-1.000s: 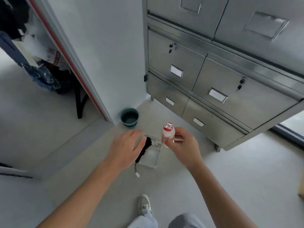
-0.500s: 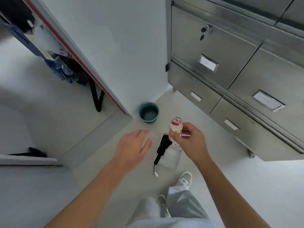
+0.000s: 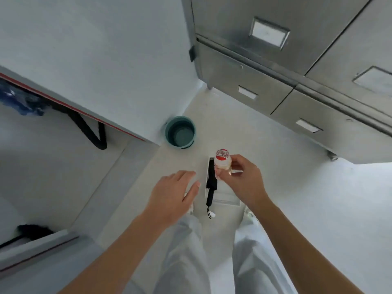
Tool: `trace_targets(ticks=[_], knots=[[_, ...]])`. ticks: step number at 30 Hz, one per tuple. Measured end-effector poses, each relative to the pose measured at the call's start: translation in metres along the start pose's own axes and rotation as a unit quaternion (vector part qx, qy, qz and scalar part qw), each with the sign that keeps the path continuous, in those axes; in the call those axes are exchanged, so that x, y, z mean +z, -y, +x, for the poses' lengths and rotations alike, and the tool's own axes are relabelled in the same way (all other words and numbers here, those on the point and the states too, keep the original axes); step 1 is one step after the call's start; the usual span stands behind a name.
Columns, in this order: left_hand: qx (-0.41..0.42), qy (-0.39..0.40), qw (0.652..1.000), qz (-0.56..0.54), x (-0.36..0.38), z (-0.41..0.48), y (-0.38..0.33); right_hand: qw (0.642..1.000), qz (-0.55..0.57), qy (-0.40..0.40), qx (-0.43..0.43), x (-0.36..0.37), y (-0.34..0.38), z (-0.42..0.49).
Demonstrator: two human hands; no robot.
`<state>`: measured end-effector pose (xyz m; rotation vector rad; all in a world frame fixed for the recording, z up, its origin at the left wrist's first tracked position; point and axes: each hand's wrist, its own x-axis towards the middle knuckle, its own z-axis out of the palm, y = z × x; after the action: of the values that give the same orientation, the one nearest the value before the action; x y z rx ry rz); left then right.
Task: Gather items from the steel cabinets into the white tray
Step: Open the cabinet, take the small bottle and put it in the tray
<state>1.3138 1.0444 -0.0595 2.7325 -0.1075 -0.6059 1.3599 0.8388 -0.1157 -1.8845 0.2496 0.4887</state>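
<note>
head view, looking straight down. a small bottle (image 3: 222,164) with a red cap is pinched upright by the right hand (image 3: 244,183). thumb and fingers are curled round its clear body and the cap is left uncovered. the bottle is held in the air over the far end of the white tray (image 3: 225,197), not in it. the tray is set on the pale floor (image 3: 297,209) just ahead of the legs, long side running away from the person. a folded black umbrella (image 3: 212,183) is laid along the tray's left side. its handle end sticks out over the near rim and the wrist strap is trailed on the floor. the left hand (image 3: 171,194) is held flat, palm down, fingers straight, nothing gripped. it is hovered just left of the tray. steel cabinets (image 3: 265,85) are seen top right, all visible drawers closed. a teal bucket (image 3: 180,132) is stood on the floor by the wall corner, beyond the tray and apart from it. light trousers (image 3: 186,251) are seen at the bottom.
</note>
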Motion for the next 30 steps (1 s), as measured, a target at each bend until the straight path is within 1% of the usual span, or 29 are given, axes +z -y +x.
trace_targets(ticks=[4, 6, 11, 15, 18, 22, 26, 30], knots=[[0.055, 0.075, 0.995, 0.029, 0.073, 0.047, 0.054, 0.997, 0.004, -0.023, 0.072, 0.052, -0.093, 0.025], [0.067, 0.098, 0.993, 0.029, 0.116, 0.069, 0.078, 0.994, 0.008, -0.037, 0.099, 0.075, -0.142, 0.033], [0.063, 0.143, 0.988, -0.003, 0.243, 0.111, 0.117, 0.987, 0.021, -0.068, 0.147, 0.130, -0.267, 0.059], [0.047, 0.143, 0.988, -0.032, 0.347, 0.139, 0.142, 0.980, 0.008, -0.087, 0.177, 0.162, -0.369, 0.088], [0.032, 0.154, 0.987, -0.034, 0.406, 0.154, 0.161, 0.977, 0.011, -0.102, 0.189, 0.178, -0.430, 0.106], [0.030, 0.164, 0.986, -0.032, 0.454, 0.164, 0.175, 0.971, 0.011, -0.121, 0.206, 0.187, -0.483, 0.126], [0.034, 0.138, 0.989, -0.040, 0.478, 0.180, 0.180, 0.972, 0.002, -0.122, 0.202, 0.193, -0.514, 0.150], [0.031, 0.110, 0.992, -0.047, 0.489, 0.196, 0.180, 0.973, 0.012, -0.118, 0.199, 0.197, -0.531, 0.172]])
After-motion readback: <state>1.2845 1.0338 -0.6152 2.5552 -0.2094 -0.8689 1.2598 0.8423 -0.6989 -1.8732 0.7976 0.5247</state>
